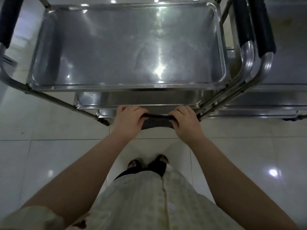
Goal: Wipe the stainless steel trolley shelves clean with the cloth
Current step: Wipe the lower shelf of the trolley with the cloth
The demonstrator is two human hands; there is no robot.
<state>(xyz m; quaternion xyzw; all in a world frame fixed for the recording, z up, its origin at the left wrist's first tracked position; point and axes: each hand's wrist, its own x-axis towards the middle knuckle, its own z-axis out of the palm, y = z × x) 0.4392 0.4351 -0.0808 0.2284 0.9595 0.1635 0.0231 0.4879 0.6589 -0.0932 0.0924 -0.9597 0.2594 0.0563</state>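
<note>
A stainless steel trolley stands in front of me, its top shelf a shallow shiny tray with smears near the middle. Below its near edge show the rims of a middle shelf and a lower shelf. A dark grey cloth is stretched between my hands just in front of the lower shelves. My left hand grips the cloth's left end, and my right hand grips its right end, fingers curled over the top edge.
A second steel trolley stands close on the right, its black-padded handle beside the first trolley's handle. Another padded handle is at the left. The floor is glossy white tile; my feet stand close to the trolley.
</note>
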